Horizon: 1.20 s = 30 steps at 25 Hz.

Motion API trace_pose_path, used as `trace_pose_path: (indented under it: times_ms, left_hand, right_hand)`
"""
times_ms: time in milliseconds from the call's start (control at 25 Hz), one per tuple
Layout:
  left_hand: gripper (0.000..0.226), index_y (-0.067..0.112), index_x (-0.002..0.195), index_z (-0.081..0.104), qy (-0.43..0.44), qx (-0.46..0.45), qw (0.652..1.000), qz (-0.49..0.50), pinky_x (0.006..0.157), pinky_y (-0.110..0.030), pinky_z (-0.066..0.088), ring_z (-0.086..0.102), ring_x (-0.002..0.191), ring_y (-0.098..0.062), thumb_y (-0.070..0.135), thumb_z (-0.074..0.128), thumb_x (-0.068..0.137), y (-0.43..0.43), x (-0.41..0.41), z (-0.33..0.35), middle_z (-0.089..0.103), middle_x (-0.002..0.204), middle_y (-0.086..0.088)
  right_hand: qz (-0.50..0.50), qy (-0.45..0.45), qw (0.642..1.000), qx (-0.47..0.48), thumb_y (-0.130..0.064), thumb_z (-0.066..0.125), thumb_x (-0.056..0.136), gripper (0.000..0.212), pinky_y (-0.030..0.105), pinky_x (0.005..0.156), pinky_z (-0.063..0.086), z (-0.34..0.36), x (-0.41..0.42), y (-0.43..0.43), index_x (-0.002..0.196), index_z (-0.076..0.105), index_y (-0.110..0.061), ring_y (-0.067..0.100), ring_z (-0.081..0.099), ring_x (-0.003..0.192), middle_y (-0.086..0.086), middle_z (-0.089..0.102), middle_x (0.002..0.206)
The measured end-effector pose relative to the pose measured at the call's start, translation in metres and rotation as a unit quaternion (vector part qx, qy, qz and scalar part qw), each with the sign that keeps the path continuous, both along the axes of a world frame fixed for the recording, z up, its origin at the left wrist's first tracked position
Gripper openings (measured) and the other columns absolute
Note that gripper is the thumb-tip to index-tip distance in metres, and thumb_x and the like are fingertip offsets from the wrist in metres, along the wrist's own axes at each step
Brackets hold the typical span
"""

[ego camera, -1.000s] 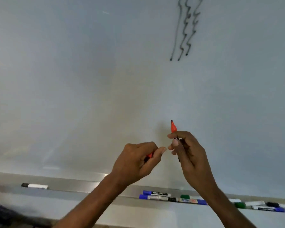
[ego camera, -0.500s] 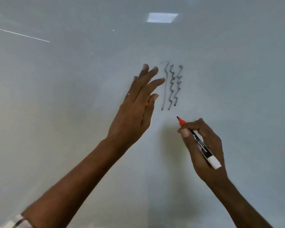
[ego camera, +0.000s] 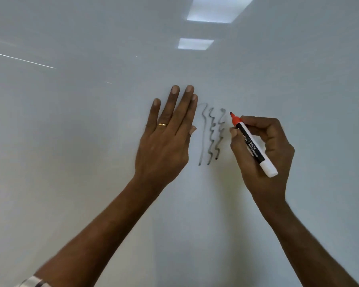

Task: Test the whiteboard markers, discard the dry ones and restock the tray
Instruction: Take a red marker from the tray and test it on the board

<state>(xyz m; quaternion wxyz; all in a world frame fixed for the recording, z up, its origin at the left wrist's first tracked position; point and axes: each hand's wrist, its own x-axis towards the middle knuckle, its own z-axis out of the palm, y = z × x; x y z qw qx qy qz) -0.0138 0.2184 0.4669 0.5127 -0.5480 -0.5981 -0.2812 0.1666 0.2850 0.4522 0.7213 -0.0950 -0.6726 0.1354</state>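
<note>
Three black squiggles (ego camera: 210, 133) sit between both hands, bare whiteboard (ego camera: 71, 141) all round. Left hand (ego camera: 164, 141) flat, fingers straight, close together. Right hand (ego camera: 263, 150) pinches red marker (ego camera: 251, 143), tip risen to squiggles' top right.

Marker (ego camera: 251, 145): one, uncapped. Red nib section, black label band with white print, white tail end. Tilted, nib up-left, pinched in the fingers of the right hand (ego camera: 278, 151). Nib at the whiteboard (ego camera: 91, 141), just right of three dark wavy lines (ego camera: 210, 137); contact unclear.
</note>
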Motion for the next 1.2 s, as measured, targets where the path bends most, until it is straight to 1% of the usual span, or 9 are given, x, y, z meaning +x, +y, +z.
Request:
trace_pose_path:
  times_ms: [160,280,400,520,640,840,920,1080,1200]
  left_hand:
    - [0.056,0.010,0.162,0.011,-0.002,0.000,1.000,0.016,0.128,-0.052,0.007,0.001,0.158,-0.025,0.030,0.024,0.111,0.001,-0.003,-0.002,0.006,0.170,-0.006]
    - [0.058,0.011,0.162,0.012,0.006,0.006,1.000,0.022,0.127,-0.052,0.008,0.002,0.158,-0.025,0.033,0.026,0.110,0.001,-0.003,-0.003,0.007,0.170,-0.006]
    - [0.059,0.011,0.161,0.014,0.009,0.014,1.000,0.022,0.127,-0.053,0.009,0.004,0.158,-0.025,0.034,0.028,0.109,0.002,-0.001,-0.002,0.009,0.170,-0.006]
    - [0.060,0.011,0.161,0.015,0.006,0.024,1.000,0.019,0.126,-0.054,0.010,0.005,0.158,-0.024,0.030,0.031,0.107,0.001,-0.001,-0.004,0.010,0.170,-0.006]
    - [0.066,0.009,0.161,0.017,0.012,0.019,1.000,0.010,0.126,-0.056,0.011,0.007,0.158,-0.026,0.023,0.034,0.098,0.000,0.001,-0.003,0.011,0.169,-0.007]
    - [0.059,0.009,0.160,0.019,0.012,0.034,0.999,0.017,0.126,-0.055,0.010,0.009,0.157,-0.025,0.018,0.032,0.104,0.001,0.001,-0.004,0.014,0.169,-0.008]
    - [0.054,0.010,0.160,0.022,0.013,0.046,0.999,0.009,0.126,-0.055,0.011,0.012,0.157,-0.025,0.019,0.032,0.108,0.002,-0.001,-0.005,0.017,0.168,-0.008]
    - [0.052,0.011,0.160,0.022,0.008,0.049,0.999,0.004,0.127,-0.054,0.011,0.012,0.157,-0.024,0.021,0.032,0.110,0.003,-0.001,-0.006,0.017,0.168,-0.007]
    - [0.052,0.012,0.160,0.022,0.008,0.049,0.999,0.008,0.126,-0.054,0.011,0.011,0.157,-0.024,0.022,0.031,0.110,0.003,-0.002,-0.008,0.016,0.168,-0.006]
  right_hand:
    - [0.010,0.024,1.000,-0.009,-0.021,0.073,0.089,0.016,0.072,0.103,0.039,0.007,-0.004,0.010,0.103,0.067,-0.016,0.009,0.072,0.090,-0.021,0.073,0.097]
    - [0.009,0.012,1.000,0.004,-0.024,0.073,0.088,0.015,0.068,0.109,0.035,0.009,-0.007,0.015,0.102,0.067,-0.020,0.001,0.070,0.088,-0.031,0.069,0.094]
    - [0.016,0.009,1.000,0.000,-0.027,0.073,0.088,0.017,0.067,0.110,0.036,0.005,-0.007,0.021,0.101,0.068,-0.018,-0.001,0.069,0.086,-0.029,0.069,0.089]
    - [0.006,0.001,1.000,0.008,-0.024,0.070,0.085,0.018,0.053,0.123,0.025,-0.007,-0.005,0.025,0.097,0.068,-0.010,-0.001,0.069,0.079,-0.021,0.068,0.086]
    - [-0.019,0.010,1.000,-0.007,-0.015,0.070,0.086,0.014,0.047,0.124,0.026,-0.016,-0.001,0.028,0.097,0.069,-0.007,-0.003,0.068,0.078,-0.014,0.069,0.083]
    - [-0.021,-0.016,1.000,0.008,-0.013,0.071,0.083,0.013,0.041,0.125,0.025,-0.024,0.003,0.025,0.095,0.069,-0.014,-0.010,0.066,0.081,-0.028,0.066,0.087]
    - [-0.030,-0.015,0.999,-0.001,-0.006,0.073,0.081,0.014,0.039,0.123,0.028,-0.027,0.008,0.027,0.093,0.070,-0.008,-0.017,0.063,0.085,-0.023,0.067,0.087]
    - [-0.027,-0.019,0.999,-0.011,-0.007,0.073,0.080,0.013,0.046,0.121,0.032,-0.038,0.011,0.026,0.092,0.069,-0.005,0.004,0.069,0.089,-0.010,0.070,0.083]
    - [-0.061,-0.040,0.997,0.005,-0.008,0.072,0.079,0.012,0.060,0.112,0.041,-0.060,0.013,0.021,0.090,0.068,-0.006,-0.018,0.063,0.095,-0.016,0.067,0.086]
